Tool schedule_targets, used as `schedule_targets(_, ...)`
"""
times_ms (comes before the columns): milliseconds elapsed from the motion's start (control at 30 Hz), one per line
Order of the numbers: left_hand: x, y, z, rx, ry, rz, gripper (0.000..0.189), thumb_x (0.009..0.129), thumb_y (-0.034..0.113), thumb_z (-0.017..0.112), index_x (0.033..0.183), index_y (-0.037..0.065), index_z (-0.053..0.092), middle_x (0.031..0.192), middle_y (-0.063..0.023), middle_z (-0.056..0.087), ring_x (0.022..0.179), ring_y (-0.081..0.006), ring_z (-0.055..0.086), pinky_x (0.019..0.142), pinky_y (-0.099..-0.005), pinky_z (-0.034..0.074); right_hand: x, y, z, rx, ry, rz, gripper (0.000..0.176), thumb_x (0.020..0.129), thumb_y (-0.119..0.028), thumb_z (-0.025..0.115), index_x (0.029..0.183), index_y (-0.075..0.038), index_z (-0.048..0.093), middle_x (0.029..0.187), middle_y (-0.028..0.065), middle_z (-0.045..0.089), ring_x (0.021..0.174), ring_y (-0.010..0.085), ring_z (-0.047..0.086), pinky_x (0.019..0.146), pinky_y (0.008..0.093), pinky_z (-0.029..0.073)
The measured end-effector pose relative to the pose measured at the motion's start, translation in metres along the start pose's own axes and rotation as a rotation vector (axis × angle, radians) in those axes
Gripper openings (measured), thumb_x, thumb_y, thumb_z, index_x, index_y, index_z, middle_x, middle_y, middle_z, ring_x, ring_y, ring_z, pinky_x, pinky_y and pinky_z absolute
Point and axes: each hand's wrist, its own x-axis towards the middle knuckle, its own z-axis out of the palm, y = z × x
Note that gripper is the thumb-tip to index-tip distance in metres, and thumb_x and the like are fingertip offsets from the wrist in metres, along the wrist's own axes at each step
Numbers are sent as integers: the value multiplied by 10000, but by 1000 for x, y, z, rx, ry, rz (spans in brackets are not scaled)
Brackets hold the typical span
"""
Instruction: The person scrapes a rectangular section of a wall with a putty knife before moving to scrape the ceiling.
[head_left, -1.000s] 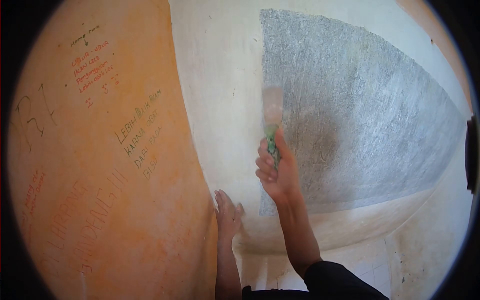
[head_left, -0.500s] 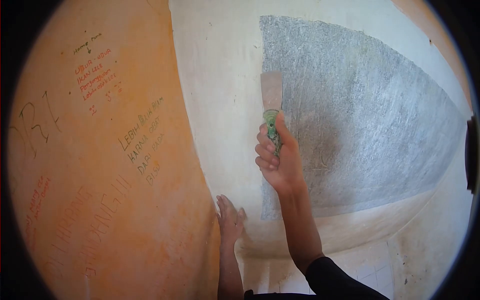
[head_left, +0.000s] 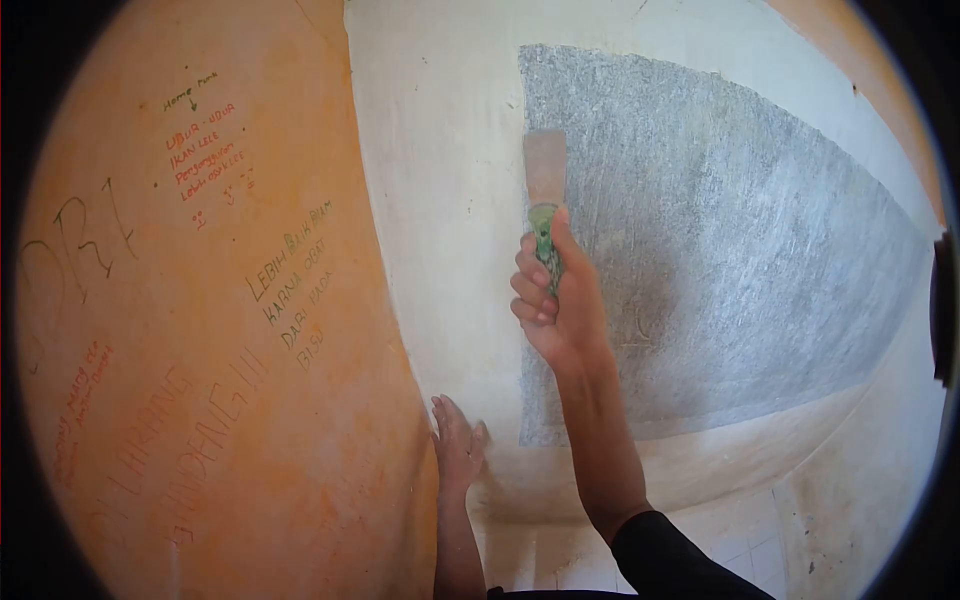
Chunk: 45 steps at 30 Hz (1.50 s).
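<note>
My right hand (head_left: 562, 295) is wrapped round the green handle of a putty knife (head_left: 546, 170), thumb along its side. The wide blade points up and overlaps the left edge of a rough grey patch (head_left: 740, 240) on the white wall (head_left: 440, 200). Lower and to the left, my left hand (head_left: 459, 440) rests against the white wall near the corner, fingers stretched upward and holding nothing.
An orange wall (head_left: 200, 400) covered in red and dark handwriting meets the white wall at a corner on the left. White tiles (head_left: 740, 550) show at the bottom. A dark object (head_left: 942, 310) stands at the far right edge.
My right hand has moved slightly upward along the grey patch's left edge with the putty knife. The view has shifted a little. My left hand stays against the wall.
</note>
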Motion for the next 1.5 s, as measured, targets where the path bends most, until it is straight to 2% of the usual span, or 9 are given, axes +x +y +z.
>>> schedule_targets(133, -1, 1, 3, 2, 7, 16, 827, 992, 293, 544, 1597, 55, 33, 1655, -238, -3, 1524, -430, 55, 1151, -684, 142, 8, -11, 18, -33, -52, -27, 422, 1006, -529, 536, 881, -127, 509, 623, -60, 401, 431, 39, 282, 384, 201, 209)
schedule_targets(233, -4, 2, 1, -1, 6, 5, 825, 991, 287, 546, 1598, 58, 36, 1656, -235, -4, 1524, -428, 54, 1148, -687, 147, -1, -5, 9, -38, 5, 6, 420, 1008, -528, 532, 874, -131, 504, 626, -59, 399, 437, 39, 290, 387, 201, 216)
schedule_targets(433, 1, -1, 0, 2, 8, 27, 819, 995, 289, 544, 1599, 65, 38, 1657, -232, -1, 1525, -424, 57, 1148, -684, 154, 5, -13, 30, 1, -32, -15, 416, 1011, -529, 525, 889, -132, 499, 617, -59, 386, 439, 40, 281, 389, 203, 214)
schedule_targets(667, -2, -8, 4, -3, 19, 36, 825, 994, 304, 547, 1601, 76, 38, 1659, -226, 2, 1523, -430, 62, 1152, -683, 143, 8, -8, 26, -3, 13, -18, 410, 1016, -526, 516, 900, -133, 493, 620, -61, 376, 436, 41, 275, 392, 205, 209)
schedule_targets(933, -2, -3, 3, -30, 19, 10, 834, 985, 318, 555, 1603, 82, 47, 1660, -224, 7, 1519, -442, 68, 1155, -684, 129, 7, -11, 27, 20, -106, 38, 405, 1018, -524, 510, 888, -141, 496, 618, -61, 377, 434, 41, 275, 390, 203, 205)
schedule_targets(1233, -4, -3, 3, -57, 36, 22, 824, 985, 304, 561, 1602, 79, 64, 1655, -238, 20, 1518, -442, 80, 1158, -679, 121, -6, -12, 2, 49, -67, 103, 421, 1006, -536, 531, 900, -129, 517, 611, -62, 393, 425, 41, 283, 383, 203, 208)
schedule_targets(1500, -1, -5, 6, -40, 22, 6, 828, 987, 312, 560, 1602, 75, 59, 1654, -242, 10, 1517, -446, 79, 1156, -676, 126, -1, -16, 0, 1, -34, 52, 426, 1003, -531, 542, 906, -117, 516, 613, -60, 396, 423, 37, 281, 371, 201, 207)
